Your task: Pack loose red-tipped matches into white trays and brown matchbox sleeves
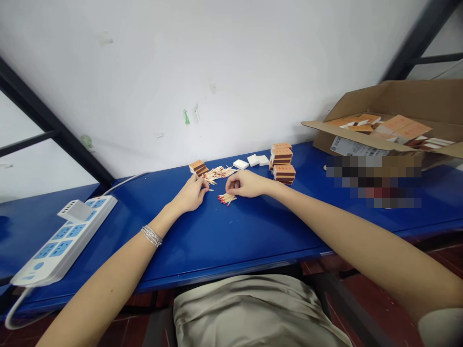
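Observation:
My left hand [191,193] rests on the blue table with its fingers pinched together. A pale matchstick [211,190] pokes out at its thumb tip. Just behind those fingers lies a loose heap of matches [220,173], heads mixed both ways. My right hand [249,184] is curled, thumb against fingers, over a smaller bunch of red-headed matches [227,199]; its fingertips touch or nearly touch the stick ends, and what they pinch is hidden. Left of the heap sits a small stack of orange-brown matchboxes [198,167].
White matchbox trays [240,164] lie near the wall, beside stacked matchboxes [282,161]. An open cardboard box [325,137] full of matchboxes stands at the right, with a blurred-out patch before it. On the left is a white power strip [77,236] with a cable.

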